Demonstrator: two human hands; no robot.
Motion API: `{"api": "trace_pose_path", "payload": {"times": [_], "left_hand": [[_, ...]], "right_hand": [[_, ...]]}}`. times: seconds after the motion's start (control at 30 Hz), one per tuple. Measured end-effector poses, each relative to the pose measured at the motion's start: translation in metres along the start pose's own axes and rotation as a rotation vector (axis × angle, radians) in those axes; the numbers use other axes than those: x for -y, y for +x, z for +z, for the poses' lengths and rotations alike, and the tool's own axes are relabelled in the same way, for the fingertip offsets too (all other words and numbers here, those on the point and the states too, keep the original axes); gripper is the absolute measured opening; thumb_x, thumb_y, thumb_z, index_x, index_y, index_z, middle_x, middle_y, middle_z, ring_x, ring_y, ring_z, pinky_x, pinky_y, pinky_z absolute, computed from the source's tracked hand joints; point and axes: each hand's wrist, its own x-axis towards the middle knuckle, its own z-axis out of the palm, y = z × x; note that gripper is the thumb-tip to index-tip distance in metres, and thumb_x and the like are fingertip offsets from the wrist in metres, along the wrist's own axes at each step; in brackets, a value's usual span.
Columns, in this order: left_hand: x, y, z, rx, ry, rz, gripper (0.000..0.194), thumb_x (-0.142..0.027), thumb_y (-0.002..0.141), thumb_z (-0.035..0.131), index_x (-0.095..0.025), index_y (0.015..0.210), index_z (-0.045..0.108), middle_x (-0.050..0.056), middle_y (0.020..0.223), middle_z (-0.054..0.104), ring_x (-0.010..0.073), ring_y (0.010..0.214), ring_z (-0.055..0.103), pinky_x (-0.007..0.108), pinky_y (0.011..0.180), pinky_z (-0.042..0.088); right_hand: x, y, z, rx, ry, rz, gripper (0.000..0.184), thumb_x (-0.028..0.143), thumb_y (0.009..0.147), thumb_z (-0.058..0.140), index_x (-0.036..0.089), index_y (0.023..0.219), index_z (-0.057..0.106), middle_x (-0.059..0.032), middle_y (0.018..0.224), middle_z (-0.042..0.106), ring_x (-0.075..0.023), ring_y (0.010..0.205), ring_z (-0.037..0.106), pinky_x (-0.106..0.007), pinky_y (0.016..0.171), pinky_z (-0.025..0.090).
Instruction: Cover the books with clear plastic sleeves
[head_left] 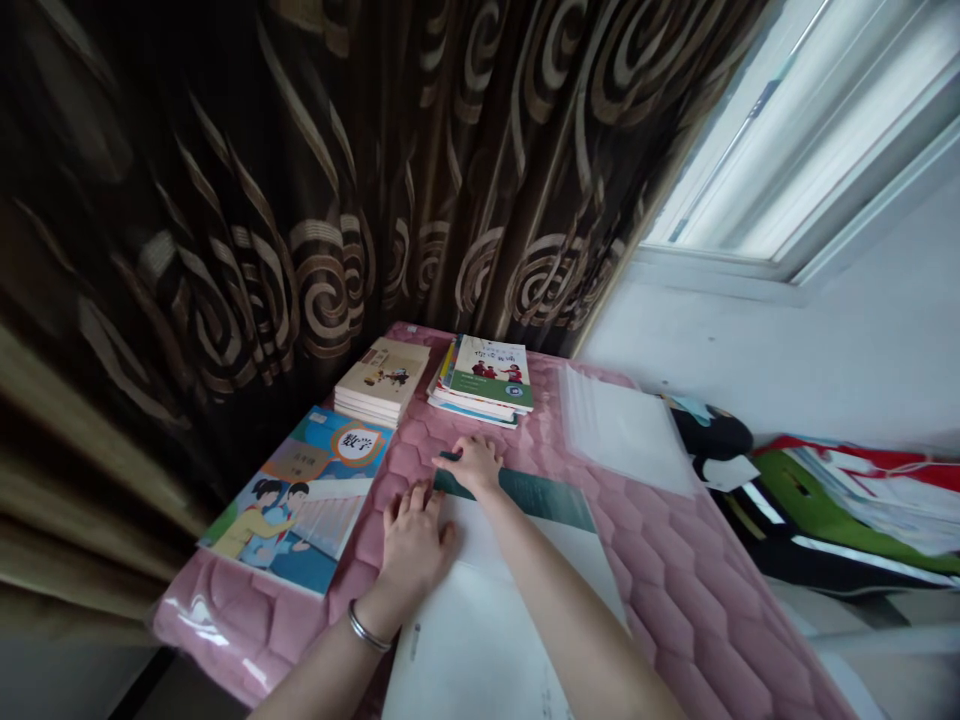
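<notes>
A large white sheet [480, 640] with a dark green band [551, 497] along its far edge lies flat in front of me; it looks like an opened book cover, but I cannot tell for sure. My left hand [414, 545], with a silver bangle on the wrist, rests on its left edge, fingers spread. At the far left corner, my right hand [476, 466] touches the green band with thumb and fingers apart. Left of my hands lies a blue mathematics textbook [307, 500] with two cartoon children on its cover.
The pink quilted table cover [675, 590] has clear plastic over it. Toward the back stand a stack of beige books [384, 380] and a stack of mixed books [487, 375]. Clear plastic sleeves [626, 430] lie right. Beyond are a patterned curtain [337, 200] and bags [840, 510].
</notes>
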Motion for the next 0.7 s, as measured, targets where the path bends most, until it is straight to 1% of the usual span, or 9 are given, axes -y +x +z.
{"api": "trace_pose_path", "payload": {"times": [0.07,0.13,0.23,0.33,0.37,0.43,0.5,0.6,0.7], "left_hand": [[0.0,-0.001,0.0,-0.011,-0.002,0.0,0.046,-0.034,0.087,0.045,-0.023,0.13,0.055,0.008,0.147,0.045,0.026,0.133,0.041,0.048,0.113,0.023],[0.0,-0.001,0.0,-0.018,-0.004,0.001,0.046,-0.034,0.086,0.046,-0.024,0.13,0.056,0.008,0.146,0.046,0.0265,0.132,0.042,0.048,0.112,0.023],[0.0,-0.001,-0.001,-0.014,-0.003,-0.003,0.046,-0.034,0.086,0.046,-0.024,0.13,0.055,0.008,0.146,0.046,0.0261,0.132,0.042,0.048,0.113,0.023],[0.0,0.0,-0.001,-0.007,0.004,-0.013,0.047,-0.035,0.086,0.047,-0.024,0.131,0.055,0.008,0.146,0.046,0.0262,0.133,0.041,0.048,0.112,0.023],[-0.001,0.0,-0.002,-0.008,0.008,-0.014,0.047,-0.035,0.085,0.047,-0.024,0.131,0.055,0.007,0.146,0.046,0.0264,0.133,0.041,0.048,0.112,0.023],[-0.001,0.0,-0.002,-0.017,0.02,-0.007,0.047,-0.036,0.086,0.047,-0.024,0.131,0.056,0.007,0.146,0.046,0.0266,0.133,0.042,0.048,0.112,0.024],[-0.002,0.0,-0.003,-0.029,0.039,0.001,0.046,-0.035,0.087,0.046,-0.024,0.13,0.056,0.007,0.145,0.047,0.0266,0.132,0.043,0.047,0.112,0.026],[-0.002,-0.001,-0.004,-0.037,0.085,0.012,0.046,-0.032,0.088,0.044,-0.022,0.131,0.056,0.008,0.146,0.047,0.0268,0.131,0.044,0.047,0.112,0.028],[-0.006,0.0,-0.007,-0.009,0.151,0.023,0.048,-0.029,0.089,0.041,-0.019,0.135,0.053,0.01,0.148,0.043,0.0276,0.133,0.043,0.049,0.113,0.026]], "right_hand": [[0.006,0.004,0.001,-0.023,-0.032,0.02,0.036,0.057,0.083,0.059,0.022,0.086,0.068,-0.0095,0.116,0.058,-0.0298,0.113,0.047,-0.044,0.088,0.037],[0.011,0.002,0.003,-0.054,-0.081,0.018,0.036,0.054,0.088,0.053,0.021,0.089,0.069,-0.0121,0.116,0.059,-0.0305,0.112,0.047,-0.044,0.087,0.038],[0.011,-0.01,0.007,-0.093,-0.141,-0.035,0.034,0.045,0.093,0.048,0.019,0.107,0.066,-0.0147,0.123,0.057,-0.0302,0.114,0.048,-0.043,0.088,0.04],[-0.004,-0.029,0.008,-0.023,-0.155,-0.189,0.043,0.038,0.095,0.043,0.017,0.132,0.053,-0.0142,0.138,0.049,-0.0277,0.124,0.045,-0.04,0.1,0.036],[-0.012,-0.036,0.007,0.026,-0.159,-0.244,0.049,0.038,0.096,0.041,0.015,0.139,0.046,-0.014,0.145,0.043,-0.0274,0.13,0.04,-0.039,0.106,0.032],[-0.035,-0.049,0.002,0.13,-0.181,-0.305,0.058,0.04,0.097,0.037,0.011,0.147,0.034,-0.0138,0.155,0.029,-0.0276,0.142,0.024,-0.039,0.114,0.021],[-0.064,-0.062,-0.008,0.212,-0.201,-0.277,0.062,0.043,0.098,0.031,0.009,0.15,0.028,-0.0135,0.159,0.017,-0.0277,0.146,0.011,-0.042,0.117,0.013],[-0.115,-0.078,-0.026,0.268,-0.194,-0.144,0.065,0.047,0.098,0.025,0.009,0.151,0.025,-0.0132,0.159,0.011,-0.0267,0.147,0.008,-0.043,0.118,0.012],[-0.162,-0.088,-0.038,0.253,-0.158,-0.068,0.067,0.049,0.097,0.023,0.007,0.15,0.026,-0.0138,0.159,0.013,-0.0247,0.146,0.009,-0.042,0.118,0.014]]}}
